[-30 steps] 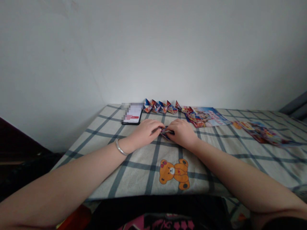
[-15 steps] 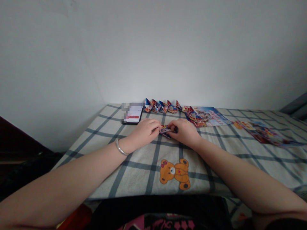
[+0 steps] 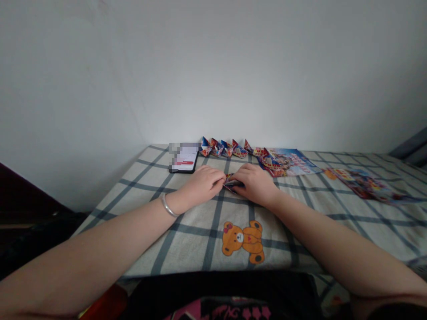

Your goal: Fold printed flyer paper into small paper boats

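My left hand (image 3: 202, 183) and my right hand (image 3: 255, 183) meet on a checked cloth (image 3: 200, 222), fingers curled and pinched on a small folded piece of colourful paper (image 3: 231, 182) that lies on the cloth between them. Most of the paper is hidden under my fingers. A silver bangle (image 3: 167, 206) sits on my left wrist.
A row of several folded paper shapes (image 3: 227, 149) stands along the wall. A phone (image 3: 184, 160) with a lit screen lies left of them. Colourful printed sheets (image 3: 288, 162) and a further sheet (image 3: 367, 184) lie to the right. An orange bear print (image 3: 243, 241) marks the cloth near me.
My hands drew slightly apart half a second ago, showing more of the folded paper, and have now closed back together over it.
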The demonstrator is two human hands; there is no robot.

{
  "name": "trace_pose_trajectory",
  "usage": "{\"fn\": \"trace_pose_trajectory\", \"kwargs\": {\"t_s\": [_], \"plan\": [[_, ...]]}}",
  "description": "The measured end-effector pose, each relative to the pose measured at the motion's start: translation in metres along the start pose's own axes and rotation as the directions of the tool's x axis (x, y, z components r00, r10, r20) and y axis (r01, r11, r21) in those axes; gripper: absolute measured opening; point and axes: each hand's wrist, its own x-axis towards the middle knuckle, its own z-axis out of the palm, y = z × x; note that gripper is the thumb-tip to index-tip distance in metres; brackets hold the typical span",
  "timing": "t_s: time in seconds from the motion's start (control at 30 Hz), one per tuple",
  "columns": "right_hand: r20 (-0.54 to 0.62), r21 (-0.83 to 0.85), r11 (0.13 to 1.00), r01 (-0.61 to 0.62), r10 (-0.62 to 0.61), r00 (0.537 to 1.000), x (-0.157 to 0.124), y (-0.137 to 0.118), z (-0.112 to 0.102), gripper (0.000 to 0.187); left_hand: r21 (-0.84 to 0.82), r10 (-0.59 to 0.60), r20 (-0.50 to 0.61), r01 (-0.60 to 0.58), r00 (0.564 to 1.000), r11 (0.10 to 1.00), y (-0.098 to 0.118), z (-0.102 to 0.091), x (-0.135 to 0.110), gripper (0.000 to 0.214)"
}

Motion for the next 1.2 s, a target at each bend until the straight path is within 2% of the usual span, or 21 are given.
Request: {"fn": "trace_pose_trajectory", "kwargs": {"t_s": [0.07, 0.17, 0.3, 0.4, 0.47, 0.6, 0.73, 0.9, 1.0, 1.2], "plan": [[0.030, -0.019, 1.000, 0.011, -0.011, 0.999, 0.001, -0.002, 0.001, 0.017, -0.014, -0.003, 0.001, 0.003, 1.000, 1.000, -0.001, 0.001, 0.000, 0.022], [0.025, -0.029, 0.998, -0.047, 0.048, 0.999, 0.003, -0.005, 0.005, 0.017, -0.081, -0.024, -0.049, 0.020, 0.998, 0.997, -0.004, 0.002, 0.000, 0.020], [-0.002, -0.082, 0.993, -0.090, 0.090, 0.996, 0.003, -0.013, 0.007, 0.017, -0.147, -0.109, -0.110, 0.093, 0.988, 0.985, -0.005, 0.000, -0.001, 0.014], [-0.020, -0.166, 0.986, 0.000, -0.003, 1.000, 0.004, -0.018, 0.003, 0.017, -0.147, -0.146, -0.090, 0.132, 0.985, 0.980, -0.004, -0.001, -0.001, 0.014], [0.016, -0.211, 0.974, 0.080, -0.079, 0.997, 0.005, -0.018, 0.001, 0.020, -0.139, -0.152, -0.061, 0.142, 0.987, 0.980, -0.005, -0.001, -0.002, 0.015], [0.062, -0.179, 0.980, 0.084, -0.074, 0.995, 0.006, -0.015, 0.004, 0.020, -0.156, -0.140, -0.043, 0.132, 0.989, 0.979, -0.007, -0.001, -0.003, 0.016], [0.012, -0.174, 0.984, 0.031, -0.029, 1.000, 0.007, -0.015, 0.007, 0.023, -0.129, -0.076, -0.043, 0.070, 0.996, 0.989, -0.006, -0.001, -0.003, 0.016], [-0.044, -0.221, 0.975, -0.018, 0.009, 0.999, 0.006, -0.016, 0.006, 0.020, 0.010, 0.043, -0.006, -0.043, 0.999, 0.999, -0.002, -0.002, -0.003, 0.019], [-0.028, -0.242, 0.970, -0.033, 0.027, 0.999, 0.004, -0.013, 0.002, 0.018, 0.062, 0.028, 0.008, -0.029, 1.000, 0.998, 0.000, -0.003, -0.003, 0.022], [0.033, -0.199, 0.978, -0.053, 0.061, 0.998, 0.003, -0.010, -0.006, 0.018, 0.039, 0.024, 0.006, -0.025, 1.000, 0.999, 0.001, -0.004, -0.003, 0.024]]}}
